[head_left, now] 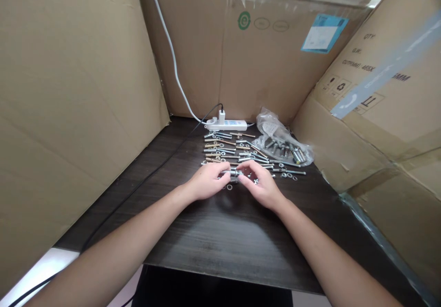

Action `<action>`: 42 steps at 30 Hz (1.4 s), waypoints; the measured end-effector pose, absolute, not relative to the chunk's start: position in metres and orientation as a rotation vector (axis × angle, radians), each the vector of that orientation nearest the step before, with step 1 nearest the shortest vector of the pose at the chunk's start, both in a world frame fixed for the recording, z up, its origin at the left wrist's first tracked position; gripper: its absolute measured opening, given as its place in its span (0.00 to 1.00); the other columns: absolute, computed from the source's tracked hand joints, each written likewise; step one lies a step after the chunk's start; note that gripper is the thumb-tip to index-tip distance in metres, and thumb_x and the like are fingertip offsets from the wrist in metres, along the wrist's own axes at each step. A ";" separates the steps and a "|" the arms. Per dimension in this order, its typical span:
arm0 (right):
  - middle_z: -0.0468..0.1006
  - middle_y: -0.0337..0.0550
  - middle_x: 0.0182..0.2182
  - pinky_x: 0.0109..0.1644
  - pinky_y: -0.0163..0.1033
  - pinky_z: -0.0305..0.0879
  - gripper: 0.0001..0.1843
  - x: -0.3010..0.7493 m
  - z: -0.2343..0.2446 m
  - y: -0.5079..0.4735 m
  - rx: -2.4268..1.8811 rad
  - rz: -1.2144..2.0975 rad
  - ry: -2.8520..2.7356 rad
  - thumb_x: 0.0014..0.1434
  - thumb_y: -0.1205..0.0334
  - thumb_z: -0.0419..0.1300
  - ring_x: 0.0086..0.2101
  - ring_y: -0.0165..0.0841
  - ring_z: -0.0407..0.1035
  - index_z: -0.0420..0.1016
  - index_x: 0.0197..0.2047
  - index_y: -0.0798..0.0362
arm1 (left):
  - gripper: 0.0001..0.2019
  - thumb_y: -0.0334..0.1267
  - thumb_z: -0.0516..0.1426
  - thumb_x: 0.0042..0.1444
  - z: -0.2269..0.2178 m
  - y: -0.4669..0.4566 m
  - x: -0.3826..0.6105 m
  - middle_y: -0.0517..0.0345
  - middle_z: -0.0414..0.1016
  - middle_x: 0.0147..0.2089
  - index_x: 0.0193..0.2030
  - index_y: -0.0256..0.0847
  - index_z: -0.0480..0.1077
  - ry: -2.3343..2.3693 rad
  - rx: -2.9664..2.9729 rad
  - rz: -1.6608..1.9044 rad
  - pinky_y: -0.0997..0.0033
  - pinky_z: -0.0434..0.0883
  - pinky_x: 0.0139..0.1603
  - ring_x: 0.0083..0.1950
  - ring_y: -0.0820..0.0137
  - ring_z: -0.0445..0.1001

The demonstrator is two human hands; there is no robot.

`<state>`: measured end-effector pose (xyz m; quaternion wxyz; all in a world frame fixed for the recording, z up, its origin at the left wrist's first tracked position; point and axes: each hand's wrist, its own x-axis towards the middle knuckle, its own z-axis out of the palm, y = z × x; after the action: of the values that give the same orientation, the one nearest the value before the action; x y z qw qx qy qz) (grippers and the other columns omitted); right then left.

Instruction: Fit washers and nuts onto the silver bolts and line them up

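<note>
Silvery metal bolt (233, 173), one: held above our table (220, 238), left hand (208, 181) and right hand (260, 183), fingers nearly closed, pinching an end each. Risk, we judge: slackened fingers could drop it among loose washers (229, 187). Right carton (389, 109), print we read: "QTY", "465X"; rear carton (196, 54): green "e" mark (244, 20).

bare tapering forearms (138, 236), narrow wrists (186, 193), bare left hand (207, 181), bare right hand (263, 185), slim fingers (222, 166)
</note>
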<state>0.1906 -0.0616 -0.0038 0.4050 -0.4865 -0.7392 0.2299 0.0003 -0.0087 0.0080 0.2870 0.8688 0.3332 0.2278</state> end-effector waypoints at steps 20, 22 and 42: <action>0.72 0.42 0.34 0.32 0.36 0.62 0.08 0.191 -0.004 -0.061 -1.244 0.554 -1.857 0.59 0.59 0.57 0.31 0.31 0.66 0.69 0.41 0.52 | 0.08 0.36 0.48 0.56 0.007 -0.008 0.000 0.65 0.62 0.25 0.27 0.39 0.60 0.896 2.330 0.602 0.75 0.54 0.29 0.27 0.75 0.60; 0.73 0.42 0.33 0.34 0.36 0.62 0.08 0.192 -0.005 -0.060 -1.249 0.559 -1.868 0.61 0.58 0.54 0.32 0.32 0.66 0.70 0.39 0.52 | 0.08 0.36 0.48 0.57 0.006 -0.008 0.000 0.65 0.62 0.25 0.27 0.39 0.60 0.887 2.333 0.607 0.75 0.54 0.29 0.28 0.75 0.60; 0.73 0.42 0.32 0.35 0.37 0.62 0.09 0.191 -0.005 -0.059 -1.240 0.554 -1.886 0.62 0.58 0.52 0.32 0.32 0.66 0.70 0.37 0.52 | 0.08 0.36 0.48 0.57 0.006 -0.008 0.000 0.65 0.62 0.25 0.27 0.39 0.60 0.887 2.334 0.602 0.75 0.54 0.29 0.27 0.75 0.60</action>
<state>0.1911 -0.0594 -0.0048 0.3975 -0.4897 -0.7446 0.2186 -0.0003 -0.0082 0.0063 0.2825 0.8717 0.3313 0.2246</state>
